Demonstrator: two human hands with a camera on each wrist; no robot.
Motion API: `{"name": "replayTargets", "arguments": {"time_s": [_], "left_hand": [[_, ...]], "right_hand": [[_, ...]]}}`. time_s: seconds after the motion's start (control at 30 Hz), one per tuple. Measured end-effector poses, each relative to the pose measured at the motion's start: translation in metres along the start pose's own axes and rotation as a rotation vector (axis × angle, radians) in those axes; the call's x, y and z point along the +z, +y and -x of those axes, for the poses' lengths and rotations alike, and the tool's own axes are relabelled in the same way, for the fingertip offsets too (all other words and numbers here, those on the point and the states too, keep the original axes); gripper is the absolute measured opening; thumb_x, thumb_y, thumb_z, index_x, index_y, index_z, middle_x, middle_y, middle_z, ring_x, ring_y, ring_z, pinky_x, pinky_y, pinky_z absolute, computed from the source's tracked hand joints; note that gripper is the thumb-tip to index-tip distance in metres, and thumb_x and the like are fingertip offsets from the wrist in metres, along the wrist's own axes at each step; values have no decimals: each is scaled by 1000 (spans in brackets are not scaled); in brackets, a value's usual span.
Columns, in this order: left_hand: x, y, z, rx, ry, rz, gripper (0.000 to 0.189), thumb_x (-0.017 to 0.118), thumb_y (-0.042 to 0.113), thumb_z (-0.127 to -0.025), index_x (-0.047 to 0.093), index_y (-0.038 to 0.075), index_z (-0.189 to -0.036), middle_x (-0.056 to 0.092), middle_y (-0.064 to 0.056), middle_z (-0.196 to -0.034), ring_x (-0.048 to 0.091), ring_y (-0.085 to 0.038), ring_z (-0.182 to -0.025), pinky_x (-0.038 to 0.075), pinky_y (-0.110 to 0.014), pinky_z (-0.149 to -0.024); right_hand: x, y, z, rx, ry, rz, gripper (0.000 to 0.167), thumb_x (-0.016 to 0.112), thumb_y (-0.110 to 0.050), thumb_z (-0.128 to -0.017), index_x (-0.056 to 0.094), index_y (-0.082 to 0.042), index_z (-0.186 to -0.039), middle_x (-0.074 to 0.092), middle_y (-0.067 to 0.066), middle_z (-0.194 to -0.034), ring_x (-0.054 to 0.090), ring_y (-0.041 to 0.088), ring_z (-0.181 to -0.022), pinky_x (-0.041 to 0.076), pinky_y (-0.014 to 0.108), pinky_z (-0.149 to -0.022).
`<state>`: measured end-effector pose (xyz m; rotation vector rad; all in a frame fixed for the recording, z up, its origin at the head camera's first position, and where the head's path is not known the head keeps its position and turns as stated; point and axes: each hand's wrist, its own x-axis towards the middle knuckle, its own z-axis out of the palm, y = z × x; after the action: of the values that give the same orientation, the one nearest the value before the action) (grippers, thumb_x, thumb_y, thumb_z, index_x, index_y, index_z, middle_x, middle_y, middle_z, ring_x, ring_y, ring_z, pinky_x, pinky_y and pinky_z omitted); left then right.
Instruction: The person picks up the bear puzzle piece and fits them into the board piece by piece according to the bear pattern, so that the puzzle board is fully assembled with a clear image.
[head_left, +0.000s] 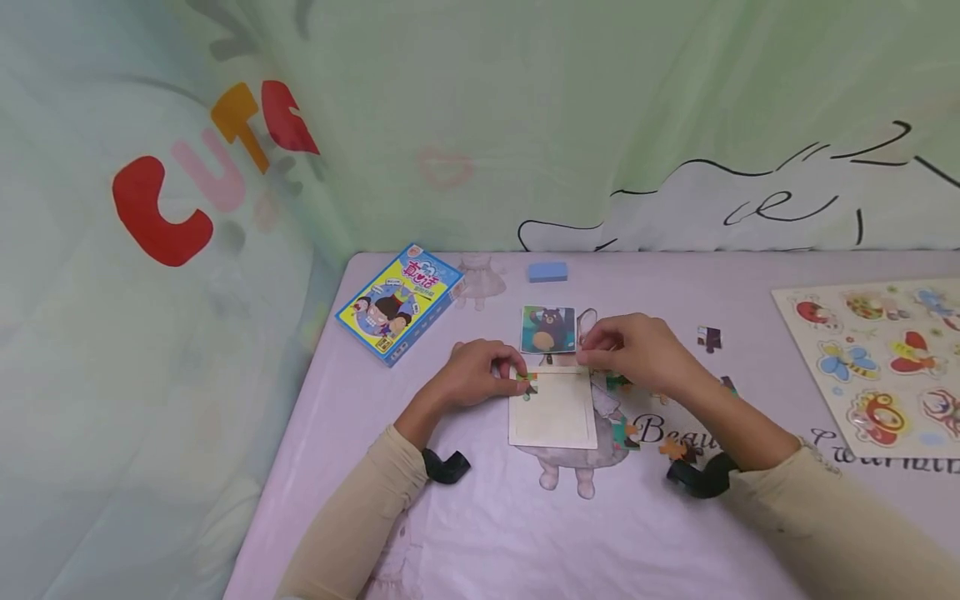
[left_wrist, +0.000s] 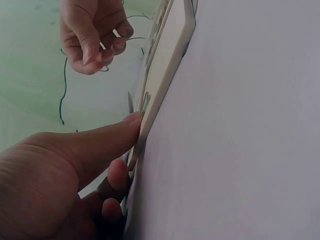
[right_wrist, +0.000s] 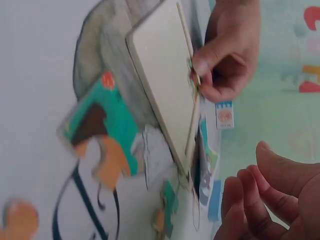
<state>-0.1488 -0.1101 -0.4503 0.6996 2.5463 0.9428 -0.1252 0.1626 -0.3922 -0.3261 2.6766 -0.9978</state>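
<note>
Through my remote view, the left hand (head_left: 480, 372) pinches the edge of the pale puzzle tray (head_left: 558, 421) at its far left corner, where one corner piece (head_left: 531, 387) lies. The right hand (head_left: 641, 350) has its fingers loosely bent near the bear card (head_left: 548, 330), with nothing visible in them. I judge that a sideways thumb push could dislodge this piece, and a lowered right forearm (head_left: 738, 421) could scatter the loose pieces (head_left: 626, 435).
</note>
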Motion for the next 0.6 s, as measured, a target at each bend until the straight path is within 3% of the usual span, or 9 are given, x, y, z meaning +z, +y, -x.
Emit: {"name": "replayTargets", "arguments": {"time_s": [0.33,0.6], "left_hand": [[2,-1,-1,-10,-14,-1,16,80,37,-88,74,26,-99,61,11,-79,55,-7,-80,28,-37,-83],[3,-2,-1,-11,-5,-5,17,80,37,-88,74,25,-98,61,11,-79,56,-9,-80,28,-37,-82]], "right_hand": [[-26,27,4,100,68,84,26,75,-35,-93,74,-12,-103,71,7,-96,62,29,-94,47,30,-65],[-32,48,3,152,97,128,27,74,-32,-94,73,-8,-105,69,11,-95,55,31,-91,41,34,-67]]}}
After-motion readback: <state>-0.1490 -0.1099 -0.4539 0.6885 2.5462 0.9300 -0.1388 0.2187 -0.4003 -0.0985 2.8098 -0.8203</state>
